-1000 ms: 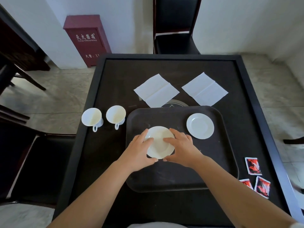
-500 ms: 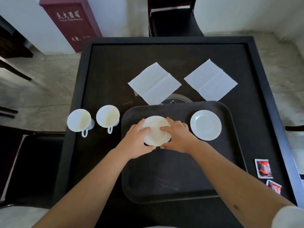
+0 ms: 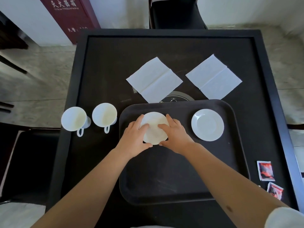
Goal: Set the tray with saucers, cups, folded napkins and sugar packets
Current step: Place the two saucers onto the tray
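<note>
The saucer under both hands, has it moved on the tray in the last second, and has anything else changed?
Both hands, left hand and right hand, slid the near saucer away from the person, toward the far left part of the tray, keeping hold throughout. The other saucer, two cups, napkins and sugar packets stayed put.

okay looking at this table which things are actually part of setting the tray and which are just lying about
Part of the job:
tray
held saucer, under left hand and right hand
second saucer
two cups
two napkins
sugar packets

Just lying about:
round fitting in the table
chair
red cabinet
</note>
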A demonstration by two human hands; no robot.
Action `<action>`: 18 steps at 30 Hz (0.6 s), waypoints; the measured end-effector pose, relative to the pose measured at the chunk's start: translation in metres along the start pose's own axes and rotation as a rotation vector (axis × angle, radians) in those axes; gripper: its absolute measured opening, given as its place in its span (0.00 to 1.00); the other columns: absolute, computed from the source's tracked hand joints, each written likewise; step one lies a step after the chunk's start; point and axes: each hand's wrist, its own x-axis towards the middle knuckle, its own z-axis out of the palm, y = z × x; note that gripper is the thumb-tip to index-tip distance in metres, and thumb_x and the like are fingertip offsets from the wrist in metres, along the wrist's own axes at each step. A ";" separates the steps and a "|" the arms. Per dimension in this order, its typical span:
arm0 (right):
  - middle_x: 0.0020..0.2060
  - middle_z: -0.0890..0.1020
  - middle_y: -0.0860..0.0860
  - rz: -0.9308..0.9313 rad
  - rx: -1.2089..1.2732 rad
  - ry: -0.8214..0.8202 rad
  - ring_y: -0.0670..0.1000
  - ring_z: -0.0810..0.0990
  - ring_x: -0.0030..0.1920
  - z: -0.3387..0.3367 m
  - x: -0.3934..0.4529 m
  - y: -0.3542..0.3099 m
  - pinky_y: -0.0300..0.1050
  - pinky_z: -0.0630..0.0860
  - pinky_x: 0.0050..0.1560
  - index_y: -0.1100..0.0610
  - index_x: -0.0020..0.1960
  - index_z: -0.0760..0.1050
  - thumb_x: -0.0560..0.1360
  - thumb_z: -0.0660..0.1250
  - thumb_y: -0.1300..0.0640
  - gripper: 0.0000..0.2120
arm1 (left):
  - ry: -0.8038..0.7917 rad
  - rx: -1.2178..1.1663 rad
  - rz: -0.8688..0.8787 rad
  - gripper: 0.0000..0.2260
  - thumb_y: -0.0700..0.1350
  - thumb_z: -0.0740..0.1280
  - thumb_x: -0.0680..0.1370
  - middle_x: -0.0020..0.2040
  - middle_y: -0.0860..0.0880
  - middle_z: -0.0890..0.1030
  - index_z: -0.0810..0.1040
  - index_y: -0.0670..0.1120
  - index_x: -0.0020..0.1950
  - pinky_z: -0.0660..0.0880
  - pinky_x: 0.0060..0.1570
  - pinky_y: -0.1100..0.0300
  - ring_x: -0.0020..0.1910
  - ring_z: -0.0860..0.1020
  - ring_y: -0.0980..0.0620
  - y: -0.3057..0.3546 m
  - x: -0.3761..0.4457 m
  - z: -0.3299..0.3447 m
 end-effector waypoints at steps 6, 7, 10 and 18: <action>0.78 0.39 0.53 -0.001 -0.012 -0.038 0.56 0.43 0.78 0.007 -0.010 0.000 0.58 0.62 0.73 0.47 0.78 0.56 0.79 0.66 0.49 0.32 | -0.026 0.060 -0.041 0.34 0.58 0.72 0.74 0.81 0.47 0.48 0.62 0.50 0.75 0.65 0.68 0.44 0.73 0.59 0.42 0.004 -0.004 0.003; 0.78 0.38 0.54 0.007 -0.019 -0.040 0.56 0.42 0.78 0.007 -0.011 -0.003 0.57 0.61 0.73 0.47 0.78 0.55 0.79 0.66 0.49 0.32 | -0.026 0.077 -0.046 0.35 0.58 0.72 0.74 0.81 0.46 0.47 0.61 0.50 0.75 0.65 0.68 0.44 0.73 0.58 0.41 0.005 -0.004 0.002; 0.78 0.38 0.55 0.037 -0.011 -0.045 0.56 0.40 0.78 0.003 -0.018 -0.009 0.58 0.59 0.74 0.47 0.79 0.51 0.79 0.65 0.48 0.34 | -0.034 0.107 -0.077 0.38 0.60 0.70 0.75 0.81 0.44 0.44 0.56 0.50 0.77 0.62 0.70 0.43 0.76 0.54 0.39 0.011 -0.009 0.001; 0.79 0.39 0.52 0.085 -0.075 -0.017 0.57 0.41 0.78 -0.007 -0.066 -0.020 0.59 0.55 0.74 0.46 0.78 0.41 0.73 0.69 0.38 0.46 | -0.021 0.125 -0.132 0.40 0.67 0.61 0.75 0.81 0.44 0.41 0.46 0.52 0.79 0.53 0.73 0.41 0.79 0.43 0.39 0.028 -0.055 -0.004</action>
